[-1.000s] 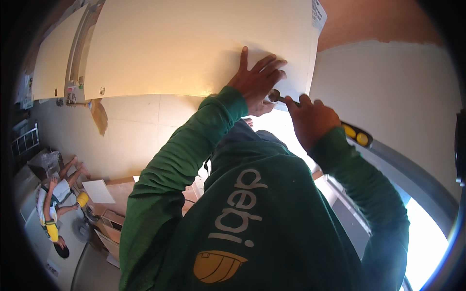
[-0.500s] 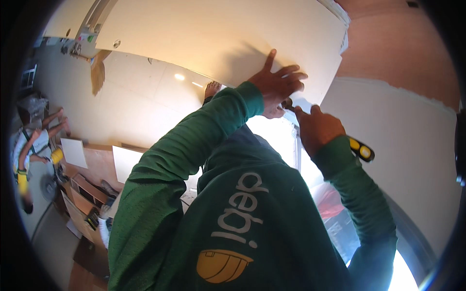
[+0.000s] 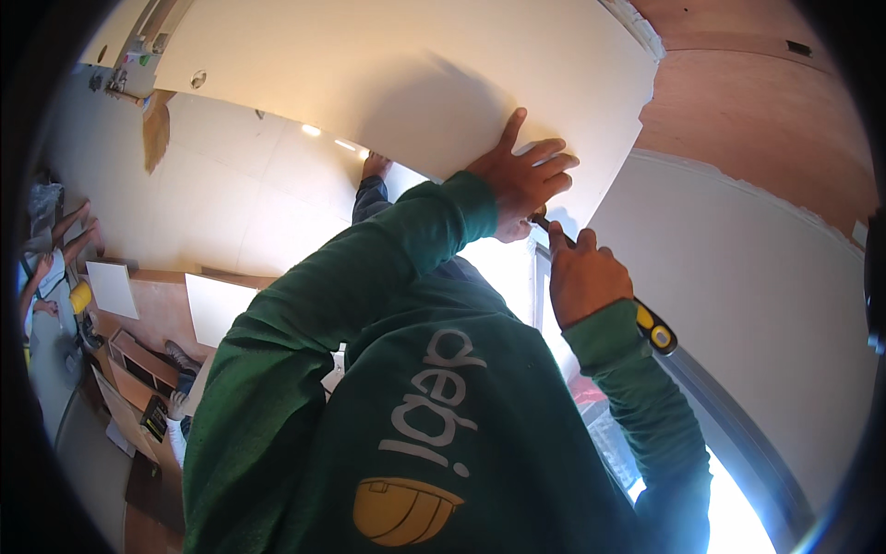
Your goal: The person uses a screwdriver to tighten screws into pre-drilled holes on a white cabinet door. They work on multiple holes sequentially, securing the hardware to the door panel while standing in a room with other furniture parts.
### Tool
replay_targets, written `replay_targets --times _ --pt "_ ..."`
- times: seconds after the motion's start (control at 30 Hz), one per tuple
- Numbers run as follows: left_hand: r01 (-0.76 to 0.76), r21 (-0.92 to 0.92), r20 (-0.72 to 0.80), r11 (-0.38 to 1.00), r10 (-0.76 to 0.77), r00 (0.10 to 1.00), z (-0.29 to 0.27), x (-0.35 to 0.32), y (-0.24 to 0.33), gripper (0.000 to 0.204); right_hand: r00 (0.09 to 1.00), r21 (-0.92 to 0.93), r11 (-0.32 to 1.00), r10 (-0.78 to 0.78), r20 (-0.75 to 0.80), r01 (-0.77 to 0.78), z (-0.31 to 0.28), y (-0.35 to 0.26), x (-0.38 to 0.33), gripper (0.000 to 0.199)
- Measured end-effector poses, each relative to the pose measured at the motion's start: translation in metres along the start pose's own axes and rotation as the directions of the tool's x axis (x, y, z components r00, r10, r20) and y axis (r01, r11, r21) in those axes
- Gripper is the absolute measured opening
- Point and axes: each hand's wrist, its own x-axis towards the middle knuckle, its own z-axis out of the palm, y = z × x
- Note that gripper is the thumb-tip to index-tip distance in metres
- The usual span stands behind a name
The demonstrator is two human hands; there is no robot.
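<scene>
My left hand (image 3: 528, 175) lies on a large white panel (image 3: 369, 74) with its fingers spread, near the panel's right-hand end. In my right hand (image 3: 591, 275) is a hammer, its black and yellow handle (image 3: 657, 331) showing past my wrist. The fingers wrap round the handle. A dark shaft runs up and left from my fist to the head, which is close beneath my left hand at the panel's lower edge. What the head touches there is partly hidden by my left hand.
A bare foot (image 3: 376, 166) in a dark trouser leg shows below the panel. Brown wall (image 3: 738, 120) and grey wall (image 3: 738, 240) rise at right. A broom (image 3: 155, 129) is at far left. Co-workers (image 3: 46, 277) sit lower left near wooden boards (image 3: 157, 309) and a white board (image 3: 217, 309).
The view has shifted, so most things appear farther left. My right hand and the hammer have moved a little down and left; my left hand stays spread on the panel.
</scene>
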Motion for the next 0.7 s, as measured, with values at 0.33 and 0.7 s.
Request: replay_targets --times 0.33,0.7 --pt "-0.011 0.004 0.044 1.000 0.011 0.999 -0.003 0.000 -0.005 0.065 0.973 0.054 0.995 0.072 0.218 -0.086 -0.017 0.004 0.003 0.040" --pt "-0.026 -0.048 0.088 0.999 0.030 0.996 -0.009 0.003 -0.005 0.066 0.988 0.098 0.989 0.100 0.114 -0.111 -0.004 0.012 0.006 0.035"
